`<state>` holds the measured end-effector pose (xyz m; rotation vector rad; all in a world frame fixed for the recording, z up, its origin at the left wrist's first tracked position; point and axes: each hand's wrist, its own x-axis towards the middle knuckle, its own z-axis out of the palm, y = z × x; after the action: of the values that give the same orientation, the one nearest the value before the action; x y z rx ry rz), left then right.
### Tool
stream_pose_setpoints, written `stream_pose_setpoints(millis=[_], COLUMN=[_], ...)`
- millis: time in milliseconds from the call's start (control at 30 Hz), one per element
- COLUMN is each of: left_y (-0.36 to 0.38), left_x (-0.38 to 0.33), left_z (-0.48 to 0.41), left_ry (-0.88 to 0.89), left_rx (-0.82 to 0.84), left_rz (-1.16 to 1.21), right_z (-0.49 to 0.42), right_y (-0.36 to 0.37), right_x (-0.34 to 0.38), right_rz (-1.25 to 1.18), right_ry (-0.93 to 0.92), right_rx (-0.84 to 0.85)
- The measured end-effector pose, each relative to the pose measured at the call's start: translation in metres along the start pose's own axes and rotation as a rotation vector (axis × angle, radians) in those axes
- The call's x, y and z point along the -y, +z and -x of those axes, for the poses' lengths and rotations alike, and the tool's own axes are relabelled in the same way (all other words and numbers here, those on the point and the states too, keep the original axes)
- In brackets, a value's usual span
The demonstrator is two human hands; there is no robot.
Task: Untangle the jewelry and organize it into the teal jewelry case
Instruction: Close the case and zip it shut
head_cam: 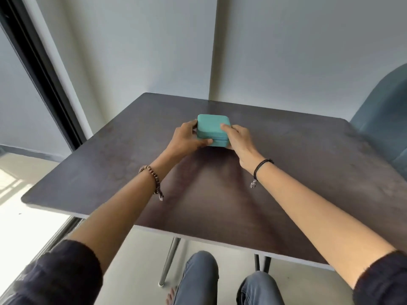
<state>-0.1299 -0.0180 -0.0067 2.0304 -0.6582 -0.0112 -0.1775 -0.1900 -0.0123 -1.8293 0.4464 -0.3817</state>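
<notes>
Two hands seem to begin the opening step: left hand (187, 137) gripping the left side of the closed rounded teal jewelry case (213, 126) mid-frame on the dark matte tabletop (308, 172), right hand (239, 139) gripping its right corner, unzipping probably next.

The teal jewelry case (213, 125), square with rounded corners, is zipped closed and set flat mid-table (286, 172).

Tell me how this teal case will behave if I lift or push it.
The teal jewelry case looks stiff: boxy, undented where the left hand and right hand grip it. Low and flat-bottomed, it should slide rather than tip or roll. Likely light, being small.
</notes>
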Motion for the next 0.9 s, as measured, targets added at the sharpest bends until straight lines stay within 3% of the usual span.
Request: stream_pose_setpoints(millis=[233,900], left_y=[-0.017,-0.004], left_x=[0.046,0.082], left_z=[-0.068,-0.123], left_ry=[-0.031,0.047], left_rx=[-0.046,-0.257], left_rz=[-0.084,-0.033], right_z=[-0.076,-0.126], right_y=[0.047,0.071], right_x=[-0.006,-0.011], right_rz=[-0.043,0.222], right_ry=[-0.064,-0.301], right_rx=[0.07,-0.161])
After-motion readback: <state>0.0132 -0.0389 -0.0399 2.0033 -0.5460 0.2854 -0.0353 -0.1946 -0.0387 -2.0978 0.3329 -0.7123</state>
